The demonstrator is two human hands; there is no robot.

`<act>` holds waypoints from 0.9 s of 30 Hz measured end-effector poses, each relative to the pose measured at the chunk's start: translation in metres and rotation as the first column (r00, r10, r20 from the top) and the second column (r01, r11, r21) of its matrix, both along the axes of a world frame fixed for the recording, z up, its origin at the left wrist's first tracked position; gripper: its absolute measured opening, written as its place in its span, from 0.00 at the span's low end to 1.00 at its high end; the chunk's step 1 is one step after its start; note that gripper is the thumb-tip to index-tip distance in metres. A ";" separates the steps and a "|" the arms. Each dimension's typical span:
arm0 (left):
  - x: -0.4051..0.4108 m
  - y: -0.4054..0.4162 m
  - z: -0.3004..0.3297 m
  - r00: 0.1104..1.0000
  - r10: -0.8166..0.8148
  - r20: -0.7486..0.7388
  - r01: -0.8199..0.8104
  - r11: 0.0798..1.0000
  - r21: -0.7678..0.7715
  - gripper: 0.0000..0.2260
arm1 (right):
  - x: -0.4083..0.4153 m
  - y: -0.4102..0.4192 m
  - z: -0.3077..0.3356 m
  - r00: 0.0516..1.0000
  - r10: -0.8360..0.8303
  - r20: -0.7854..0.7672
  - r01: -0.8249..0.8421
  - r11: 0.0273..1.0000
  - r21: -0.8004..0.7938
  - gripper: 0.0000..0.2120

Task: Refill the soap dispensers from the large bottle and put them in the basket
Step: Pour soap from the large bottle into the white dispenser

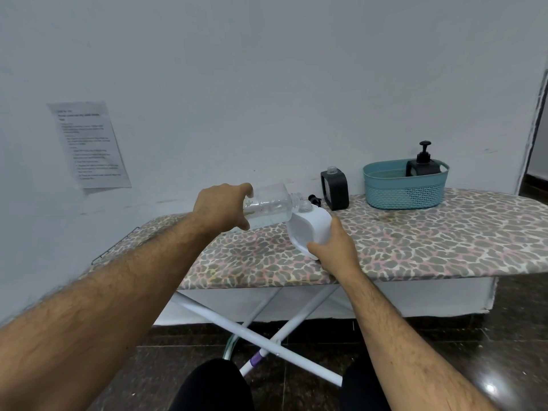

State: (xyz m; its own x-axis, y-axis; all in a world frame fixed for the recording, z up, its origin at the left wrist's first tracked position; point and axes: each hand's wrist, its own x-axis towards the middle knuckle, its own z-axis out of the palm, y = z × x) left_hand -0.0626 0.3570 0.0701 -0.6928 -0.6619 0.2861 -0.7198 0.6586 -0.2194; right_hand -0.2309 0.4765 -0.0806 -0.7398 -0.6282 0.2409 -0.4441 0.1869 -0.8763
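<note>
My left hand [221,207] grips a large clear bottle [271,207], tipped on its side with its mouth over the open neck of a white soap dispenser [308,229]. My right hand [336,247] holds that white dispenser, which leans left on the ironing board [415,244]. Clear liquid lies in the lower part of the bottle. Behind it stands a black dispenser [335,189] with an open neck, and a black pump head [314,200] lies beside it. A teal basket [403,188] at the right holds another black dispenser [422,166] with its pump on.
The board has a leopard-print cover and stands on crossed white legs [267,330] over a dark tiled floor. A white wall with a printed sheet [89,143] is close behind. A wire rest [115,247] sticks out at the board's left end.
</note>
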 end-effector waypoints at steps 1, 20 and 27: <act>0.000 0.000 0.000 1.000 -0.001 0.000 0.001 1.000 -0.001 0.30 | 0.000 0.000 0.000 1.000 0.000 0.000 0.000 1.000 0.001 0.38; -0.003 0.002 0.003 1.000 0.003 0.021 -0.003 1.000 -0.013 0.31 | -0.005 0.001 -0.001 1.000 0.023 -0.018 -0.023 1.000 -0.008 0.36; -0.003 0.001 0.003 1.000 0.001 0.028 -0.001 1.000 -0.011 0.31 | -0.005 0.001 -0.001 0.999 0.026 -0.021 -0.026 1.000 -0.007 0.36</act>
